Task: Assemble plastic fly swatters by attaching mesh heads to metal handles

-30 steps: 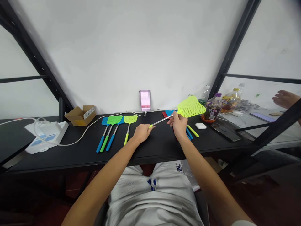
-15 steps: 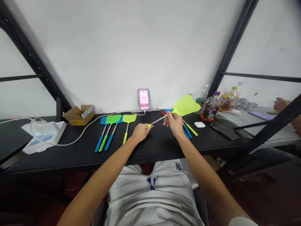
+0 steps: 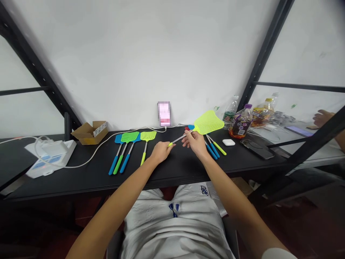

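Observation:
A yellow-green fly swatter (image 3: 209, 123) is held aslant above the black desk by both hands. My left hand (image 3: 161, 151) is closed round its handle, most of which is hidden in the fist. Up by the head, my right hand (image 3: 196, 143) pinches the metal rod between thumb and fingers. Left of my hands lie a green swatter (image 3: 130, 136) between blue swatters (image 3: 113, 163), and one yellow-green swatter (image 3: 148, 136). Partly behind my right hand lie several more, among them a blue handle (image 3: 215, 149) and a yellow-green handle (image 3: 220, 149).
A lit phone (image 3: 164, 114) leans on the wall with its white cable. To the left are an open cardboard box (image 3: 91, 133) and a white power strip (image 3: 52, 162). At right stand drink bottles (image 3: 240, 122), a white earbud case (image 3: 228, 142) and a dark phone (image 3: 257, 149).
My right hand has moved left with the swatter's head, closer to my left hand. The visible rod between the hands looks shorter. My left hand has hardly moved.

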Tool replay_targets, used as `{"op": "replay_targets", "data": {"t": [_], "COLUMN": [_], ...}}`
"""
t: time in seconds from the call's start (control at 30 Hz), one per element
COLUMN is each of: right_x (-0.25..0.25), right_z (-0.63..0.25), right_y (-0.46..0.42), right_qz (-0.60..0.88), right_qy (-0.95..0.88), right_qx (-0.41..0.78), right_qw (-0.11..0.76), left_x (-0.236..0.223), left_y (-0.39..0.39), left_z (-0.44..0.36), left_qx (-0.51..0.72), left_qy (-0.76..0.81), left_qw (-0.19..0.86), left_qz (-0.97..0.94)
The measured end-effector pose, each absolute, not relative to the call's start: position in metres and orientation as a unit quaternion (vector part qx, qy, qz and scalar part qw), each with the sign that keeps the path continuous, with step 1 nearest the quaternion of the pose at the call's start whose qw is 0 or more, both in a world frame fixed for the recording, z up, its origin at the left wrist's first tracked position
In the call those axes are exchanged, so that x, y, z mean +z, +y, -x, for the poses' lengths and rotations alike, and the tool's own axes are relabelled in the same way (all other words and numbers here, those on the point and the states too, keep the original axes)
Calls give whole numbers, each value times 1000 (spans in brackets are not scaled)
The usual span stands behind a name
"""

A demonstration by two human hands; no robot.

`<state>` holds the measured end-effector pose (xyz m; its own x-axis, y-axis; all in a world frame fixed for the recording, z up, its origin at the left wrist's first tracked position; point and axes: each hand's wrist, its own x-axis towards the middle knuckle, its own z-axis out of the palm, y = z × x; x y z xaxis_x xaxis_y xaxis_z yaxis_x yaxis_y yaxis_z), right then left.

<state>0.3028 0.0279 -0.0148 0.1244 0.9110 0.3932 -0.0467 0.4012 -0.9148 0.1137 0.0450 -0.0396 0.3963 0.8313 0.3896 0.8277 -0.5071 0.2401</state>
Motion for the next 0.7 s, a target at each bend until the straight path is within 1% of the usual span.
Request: {"op": "replay_targets", "data": {"t": [0.2,0.53,0.6,0.7], "right_x": [-17,-20,-21,-20], "right_z": [-301,-294,-292,-291], "right_y": [27,24,23,22], "right_qz": [400,422,424,422], "right_qy": [-562,-595,-595,-595], "right_qx": [389,416,414,383], "right_qw": [610,542,543,567], "left_x": [-38,-36,-36,-34], "left_y": [42,40,40,38], "left_z": [-114,-115,-116,-121], "left_qx": [253,267,274,291], "left_qy": [481,475,474,473], "left_qw": [6,1,-2,-1], "left_qz": [-839,-838,-837,-832]}}
